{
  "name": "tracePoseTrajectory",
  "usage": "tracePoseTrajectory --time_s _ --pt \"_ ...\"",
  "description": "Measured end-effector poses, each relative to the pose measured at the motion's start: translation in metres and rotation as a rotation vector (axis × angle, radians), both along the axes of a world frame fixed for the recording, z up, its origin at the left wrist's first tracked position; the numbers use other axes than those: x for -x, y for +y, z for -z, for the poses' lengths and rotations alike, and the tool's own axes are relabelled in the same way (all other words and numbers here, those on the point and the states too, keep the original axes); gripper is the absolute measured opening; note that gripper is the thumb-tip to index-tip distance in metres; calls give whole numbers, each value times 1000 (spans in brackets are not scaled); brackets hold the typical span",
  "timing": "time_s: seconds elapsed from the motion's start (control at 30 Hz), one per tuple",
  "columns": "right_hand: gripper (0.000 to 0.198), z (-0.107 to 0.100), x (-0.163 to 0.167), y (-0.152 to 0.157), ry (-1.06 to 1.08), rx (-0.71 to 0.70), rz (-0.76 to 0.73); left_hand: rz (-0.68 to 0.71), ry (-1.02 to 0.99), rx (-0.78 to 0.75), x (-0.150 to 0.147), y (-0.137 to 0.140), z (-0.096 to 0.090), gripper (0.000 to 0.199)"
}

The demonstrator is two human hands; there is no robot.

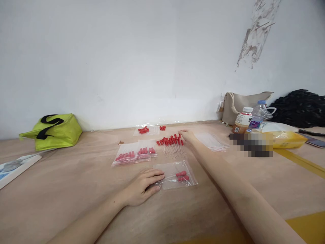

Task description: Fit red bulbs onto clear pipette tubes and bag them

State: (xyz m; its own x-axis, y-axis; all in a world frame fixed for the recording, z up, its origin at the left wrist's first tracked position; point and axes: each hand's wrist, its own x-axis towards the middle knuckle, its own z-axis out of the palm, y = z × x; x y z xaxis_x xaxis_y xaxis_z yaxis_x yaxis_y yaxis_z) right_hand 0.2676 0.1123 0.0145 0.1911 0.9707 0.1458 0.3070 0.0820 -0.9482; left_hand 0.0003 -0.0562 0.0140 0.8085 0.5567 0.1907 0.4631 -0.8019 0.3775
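My left hand (144,184) lies on the left end of a clear zip bag (170,184), its fingers stretched out and thumb apart. Inside that bag are two droppers (182,176) with red rubber bulbs and thin clear stems. Farther off, my right hand (187,135) reaches to the right edge of a pile of loose red-bulbed droppers (169,140). Its fingers are pinched at the red bulb of one dropper there; the fingers partly hide it. Left of the pile lie filled zip bags (124,154) with several red bulbs in them.
Flat clear bags (209,140) lie right of my right hand. Near the wall are bags of red bulbs (143,129). A green bag (58,130) stands at left. A drink bottle (242,121), a yellow tissue pack (286,137) and a beige bag (245,101) stand at right.
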Motion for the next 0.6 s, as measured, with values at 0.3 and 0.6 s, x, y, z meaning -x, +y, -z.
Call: tracePoseTrajectory --time_s 0.3,0.6 --pt "18 -19 -35 -70 278 -92 88 5 5 -9 -1 0 -2 38" --pt "20 22 -42 -132 434 -99 131 -6 27 -17 -1 1 -1 37"
